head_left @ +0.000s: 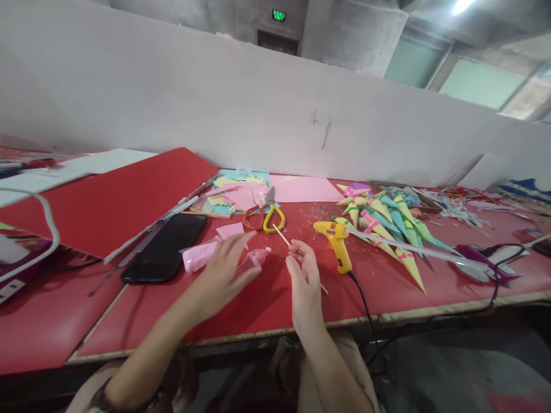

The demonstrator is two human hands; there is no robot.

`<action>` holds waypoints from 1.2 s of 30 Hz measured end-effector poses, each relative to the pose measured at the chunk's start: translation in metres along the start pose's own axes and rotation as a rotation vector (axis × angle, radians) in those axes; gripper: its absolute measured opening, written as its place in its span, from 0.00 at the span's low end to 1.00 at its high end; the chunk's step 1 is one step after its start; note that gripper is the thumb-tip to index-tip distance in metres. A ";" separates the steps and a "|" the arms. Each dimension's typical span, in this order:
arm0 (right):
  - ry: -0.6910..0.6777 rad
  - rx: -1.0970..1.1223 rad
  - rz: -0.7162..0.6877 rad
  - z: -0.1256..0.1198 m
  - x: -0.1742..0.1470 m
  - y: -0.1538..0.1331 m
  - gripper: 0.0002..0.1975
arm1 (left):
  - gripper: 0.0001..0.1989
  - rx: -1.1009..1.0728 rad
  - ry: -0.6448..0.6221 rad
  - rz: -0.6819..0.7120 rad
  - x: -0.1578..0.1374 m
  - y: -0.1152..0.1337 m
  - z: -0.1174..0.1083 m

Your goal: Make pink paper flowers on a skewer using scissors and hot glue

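Note:
Between the thumb and fingers of my right hand (pixel 305 269) is a thin wooden stick (pixel 282 234), held at a slant. Its lower end shows past the hand, near the table's front. My left hand (pixel 228 265) is open, fingers apart, just above the table and holding nothing. Close to its fingertips lies a small twisted pink piece (pixel 259 256), its material hard to make out. A shiny pink packet (pixel 198 256) and a pink paper piece (pixel 231 230) lie by the left hand, partly covered by it. Pliers (pixel 270 211) with red and yellow handles rest beyond both hands.
A yellow glue gun (pixel 338 244) lies right of my right hand, its cord hanging over the front edge. Behind it are several paper cones (pixel 387 221). A black phone (pixel 166 248) and a large red sheet (pixel 142 195) are at left. Paper scraps (pixel 241 195) lie at the back.

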State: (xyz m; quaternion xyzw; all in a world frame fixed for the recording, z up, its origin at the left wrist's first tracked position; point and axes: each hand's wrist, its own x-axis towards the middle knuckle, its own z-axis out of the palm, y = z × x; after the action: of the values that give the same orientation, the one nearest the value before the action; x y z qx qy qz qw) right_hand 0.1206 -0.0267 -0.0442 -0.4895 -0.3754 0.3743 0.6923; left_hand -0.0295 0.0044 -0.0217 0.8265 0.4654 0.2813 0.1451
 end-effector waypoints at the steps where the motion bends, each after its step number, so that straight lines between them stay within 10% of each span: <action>1: -0.005 0.007 -0.002 0.000 0.000 0.000 0.13 | 0.25 0.015 0.030 -0.045 0.001 -0.005 -0.007; 8: -0.050 0.000 -0.035 0.000 -0.001 0.000 0.08 | 0.11 0.311 0.100 -0.182 0.000 -0.045 -0.023; 19: -0.294 -0.237 -0.438 0.001 -0.008 -0.014 0.07 | 0.30 -0.033 -0.034 0.040 0.005 0.004 -0.021; 36: -0.269 -0.495 -0.451 0.000 -0.007 -0.005 0.08 | 0.26 0.129 0.067 0.207 0.003 -0.001 -0.009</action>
State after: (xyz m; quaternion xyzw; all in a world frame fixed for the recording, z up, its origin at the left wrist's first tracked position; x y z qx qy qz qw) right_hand 0.1187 -0.0338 -0.0402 -0.4935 -0.6410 0.1712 0.5624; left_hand -0.0346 0.0069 -0.0139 0.8679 0.3995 0.2918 0.0459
